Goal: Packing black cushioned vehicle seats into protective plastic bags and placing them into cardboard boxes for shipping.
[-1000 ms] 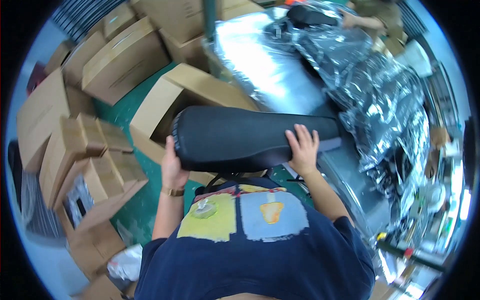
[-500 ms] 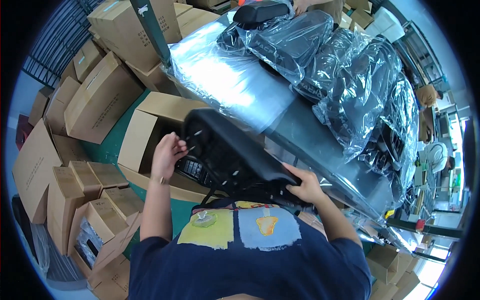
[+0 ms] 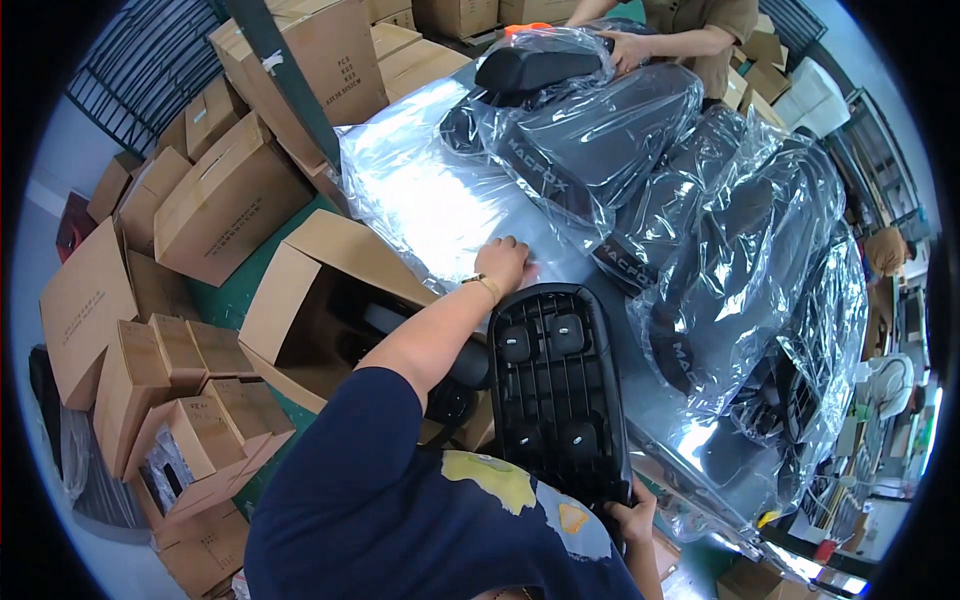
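Now L hand (image 3: 505,265) spread flat, arm outstretched, pressing clear plastic sheet (image 3: 420,200) on counter (image 3: 650,400). R hand (image 3: 630,520) curled, gripping black seat (image 3: 555,390) w/ underside up.

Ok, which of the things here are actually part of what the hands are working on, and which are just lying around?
In hand:
- black seat, underside up, held at its near end by the right hand
- clear plastic sheet on the table, under the left hand
- open cardboard box beside the table

Lying about:
- bagged seats
- stacked cartons
- another person's hand
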A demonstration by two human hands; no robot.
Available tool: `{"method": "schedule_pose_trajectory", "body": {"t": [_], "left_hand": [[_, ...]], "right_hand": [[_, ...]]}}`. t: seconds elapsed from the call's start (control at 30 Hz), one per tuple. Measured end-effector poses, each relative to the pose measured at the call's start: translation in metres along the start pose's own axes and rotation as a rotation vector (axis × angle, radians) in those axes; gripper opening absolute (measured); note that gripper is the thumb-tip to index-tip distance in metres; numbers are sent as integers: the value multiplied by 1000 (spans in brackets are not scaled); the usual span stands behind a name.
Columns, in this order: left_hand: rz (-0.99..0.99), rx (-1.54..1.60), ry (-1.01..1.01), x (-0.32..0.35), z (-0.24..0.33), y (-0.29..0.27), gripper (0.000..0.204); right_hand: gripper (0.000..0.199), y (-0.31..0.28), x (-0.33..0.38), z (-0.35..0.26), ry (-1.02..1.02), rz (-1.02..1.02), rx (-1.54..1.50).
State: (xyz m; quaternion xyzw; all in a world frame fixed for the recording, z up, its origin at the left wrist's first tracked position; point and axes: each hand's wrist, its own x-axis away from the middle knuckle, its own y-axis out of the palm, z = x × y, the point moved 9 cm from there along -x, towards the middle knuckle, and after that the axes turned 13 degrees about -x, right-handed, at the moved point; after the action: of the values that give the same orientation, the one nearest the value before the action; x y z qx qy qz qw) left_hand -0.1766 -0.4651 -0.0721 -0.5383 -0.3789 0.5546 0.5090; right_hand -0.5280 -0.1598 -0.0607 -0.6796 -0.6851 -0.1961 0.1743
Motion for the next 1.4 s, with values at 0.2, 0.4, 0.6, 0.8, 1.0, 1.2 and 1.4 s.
{"method": "schedule_pose_trajectory", "body": {"t": [0.2, 0.4, 0.6, 0.8, 1.0, 1.2, 1.4], "left_hand": [[-353, 485, -217, -23, -42, 33, 20], [-396, 960, -702, -14, -73, 23, 29], [-472, 673, -229, -23, -42, -25, 41], [-655, 527, 184, 24, -4, -61, 40], [-351, 1105, -347, 93, -116, -114, 30], [936, 1971, -108, 283, -347, -235, 25], [1351, 1449, -748, 421, -360, -275, 24]], "right_hand": [[71, -10, -26, -3, 41, -38, 55], [70, 5, -50, -5, 136, -86, -56], [59, 19, -65, -23, 85, -189, -40], [45, 18, -77, -21, 88, -148, -152], [43, 31, -81, -38, 37, -177, -203], [47, 75, -108, -46, 93, -321, -97], [48, 157, -143, -95, -14, -432, -61]]}}
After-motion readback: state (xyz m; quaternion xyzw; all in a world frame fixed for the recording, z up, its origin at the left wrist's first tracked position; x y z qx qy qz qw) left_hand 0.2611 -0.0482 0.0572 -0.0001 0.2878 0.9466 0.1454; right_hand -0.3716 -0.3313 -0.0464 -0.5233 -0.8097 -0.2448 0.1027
